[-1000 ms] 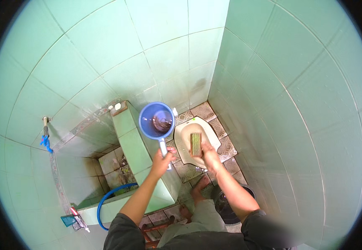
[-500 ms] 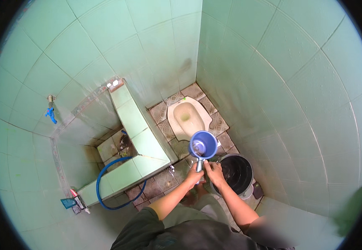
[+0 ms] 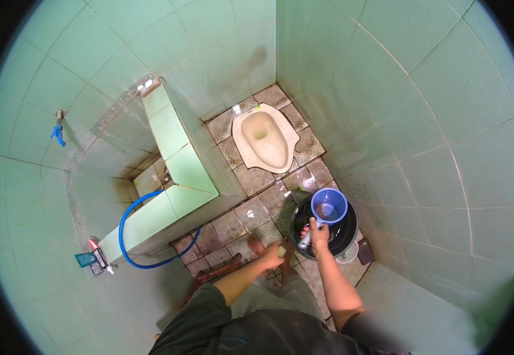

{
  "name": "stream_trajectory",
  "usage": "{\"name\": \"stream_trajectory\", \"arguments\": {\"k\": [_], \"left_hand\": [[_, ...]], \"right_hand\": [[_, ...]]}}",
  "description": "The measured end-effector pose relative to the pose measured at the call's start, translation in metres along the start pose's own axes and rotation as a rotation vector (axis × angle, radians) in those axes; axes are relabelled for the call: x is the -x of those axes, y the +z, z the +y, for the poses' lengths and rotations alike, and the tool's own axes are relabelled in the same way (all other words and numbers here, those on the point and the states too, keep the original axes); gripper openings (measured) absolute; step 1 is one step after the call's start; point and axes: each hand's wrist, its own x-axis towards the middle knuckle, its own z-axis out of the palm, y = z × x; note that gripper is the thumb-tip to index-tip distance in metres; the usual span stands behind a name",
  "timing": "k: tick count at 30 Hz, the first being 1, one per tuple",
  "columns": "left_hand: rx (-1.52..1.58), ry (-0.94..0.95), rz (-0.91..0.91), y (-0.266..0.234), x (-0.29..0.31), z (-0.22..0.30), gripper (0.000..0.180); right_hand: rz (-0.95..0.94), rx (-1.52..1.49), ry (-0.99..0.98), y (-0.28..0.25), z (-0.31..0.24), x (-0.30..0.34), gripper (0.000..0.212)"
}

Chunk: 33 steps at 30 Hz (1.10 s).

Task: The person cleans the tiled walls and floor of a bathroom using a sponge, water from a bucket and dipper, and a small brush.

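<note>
My right hand (image 3: 320, 236) is closed round the pale handle of a blue water dipper (image 3: 329, 205). The dipper's bowl is over a black bucket (image 3: 347, 236), its open top facing up, with what looks like a little water inside. To the left, my left hand (image 3: 270, 255) is closed in front of my legs. A small yellow-green piece (image 3: 282, 251) shows at its fingers, too small to name. A cream squat toilet (image 3: 274, 151) is set in the tiled floor beyond both hands.
A tiled basin wall (image 3: 195, 171) stands on the left, with a blue hose (image 3: 121, 234) looped over it. A blue tap (image 3: 58, 135) juts from the left wall. Toiletries (image 3: 98, 259) sit on the basin's near corner. My bare feet (image 3: 255, 244) stand on brown floor tiles, wet in places.
My hands have come apart. The right has carried the dipper rightward over the bucket; the left has moved off its handle, down and slightly left. The view has also shifted.
</note>
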Motion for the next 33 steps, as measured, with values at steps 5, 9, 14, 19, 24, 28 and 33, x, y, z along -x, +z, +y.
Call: {"name": "stream_trajectory", "arguments": {"k": [5,9,14,19,24,28,33], "left_hand": [[0.356,0.133,0.173,0.042,-0.019,-0.103,0.067],[0.646,-0.288,0.167,0.005,-0.007,-0.066,0.056],[0.667,-0.307,0.288,0.040,-0.021,-0.123,0.052],[0.489,-0.349,0.333,0.051,-0.044,-0.122,0.051],[0.308,-0.345,0.542,0.054,-0.061,-0.117,0.047],[0.872,-0.447,0.517,0.038,-0.077,-0.088,0.044],[0.390,-0.380,0.624,0.070,-0.142,-0.118,0.053]], "right_hand": [[-0.038,0.934,0.023,-0.081,0.035,-0.078,0.040],[-0.124,1.351,0.007,-0.155,0.136,-0.181,0.041],[-0.155,1.577,0.119,-0.142,0.164,-0.227,0.050],[-0.257,1.789,0.033,-0.158,0.221,-0.282,0.053],[-0.225,1.169,0.146,-0.124,0.211,-0.261,0.049],[-0.193,0.556,0.286,-0.134,0.175,-0.224,0.051],[-0.311,0.390,0.156,-0.137,0.098,-0.127,0.059]]}}
